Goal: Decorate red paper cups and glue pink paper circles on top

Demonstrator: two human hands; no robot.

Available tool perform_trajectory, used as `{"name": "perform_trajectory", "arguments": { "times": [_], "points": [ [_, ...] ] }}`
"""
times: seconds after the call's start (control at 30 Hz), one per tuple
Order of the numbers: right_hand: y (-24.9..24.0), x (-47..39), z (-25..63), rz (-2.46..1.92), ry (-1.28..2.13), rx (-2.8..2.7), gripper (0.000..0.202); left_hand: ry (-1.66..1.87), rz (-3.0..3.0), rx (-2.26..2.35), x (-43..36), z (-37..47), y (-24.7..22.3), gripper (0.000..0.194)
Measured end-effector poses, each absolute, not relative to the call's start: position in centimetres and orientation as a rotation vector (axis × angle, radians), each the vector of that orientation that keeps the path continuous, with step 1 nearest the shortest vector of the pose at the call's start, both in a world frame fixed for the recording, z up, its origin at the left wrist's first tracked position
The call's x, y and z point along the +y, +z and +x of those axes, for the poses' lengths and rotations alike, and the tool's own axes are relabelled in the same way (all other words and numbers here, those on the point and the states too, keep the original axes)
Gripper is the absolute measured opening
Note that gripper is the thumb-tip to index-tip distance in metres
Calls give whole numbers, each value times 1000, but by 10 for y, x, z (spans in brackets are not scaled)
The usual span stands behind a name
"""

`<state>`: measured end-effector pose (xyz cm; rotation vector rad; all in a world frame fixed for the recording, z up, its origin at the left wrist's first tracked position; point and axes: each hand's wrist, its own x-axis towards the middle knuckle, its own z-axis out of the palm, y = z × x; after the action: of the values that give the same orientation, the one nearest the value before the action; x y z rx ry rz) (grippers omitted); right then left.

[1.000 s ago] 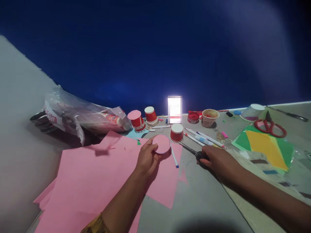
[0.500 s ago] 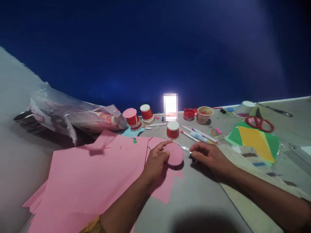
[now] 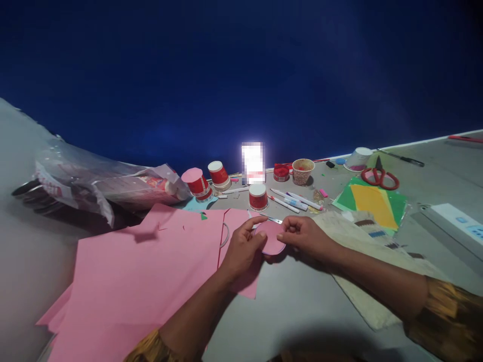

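Shifted inward since a second ago, the right hand [image 3: 307,235] now touches the pink paper disc [image 3: 272,241] beside the left hand [image 3: 244,249]. Across the grey table [image 3: 241,327], a broad pink paper sheet [image 3: 143,281] spreads to the left; an upturned red paper cup [image 3: 258,197] stands just beyond the hands. Left thumb and fingers pinch the disc — nearer than the cup — while the right hand grips scissors [image 3: 273,219], handles hidden, blades by the disc's far edge.

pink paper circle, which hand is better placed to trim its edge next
Probably the right hand: the small scissors jut from it, beside the far edge of the pink paper circle. The left hand grips the circle's left side, so it suits steadying.
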<state>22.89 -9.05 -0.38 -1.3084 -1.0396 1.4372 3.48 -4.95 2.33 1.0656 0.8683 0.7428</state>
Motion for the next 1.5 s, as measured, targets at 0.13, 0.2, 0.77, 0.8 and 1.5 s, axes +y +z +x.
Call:
{"name": "perform_trajectory", "arguments": {
  "times": [0.13, 0.2, 0.77, 0.8, 1.5],
  "points": [
    [-1, -89, 229, -1297, 1376, -930, 45, 766, 924, 841, -47, 32, 14, 53],
    [2, -90, 231, -1262, 1375, -953, 43, 756, 932, 835, -43, 30, 9, 44],
    [-10, -88, 244, -1029, 679, -1828, 10, 645, 901, 771, -40, 23, 0, 30],
    [-10, -88, 245, -1040, 670, -1828, 13, 633, 876, 755, -40, 22, 2, 33],
    [-8, -91, 237, -1344, 1241, -1331, 36, 692, 875, 880, -53, 39, 2, 32]
  ]
}}
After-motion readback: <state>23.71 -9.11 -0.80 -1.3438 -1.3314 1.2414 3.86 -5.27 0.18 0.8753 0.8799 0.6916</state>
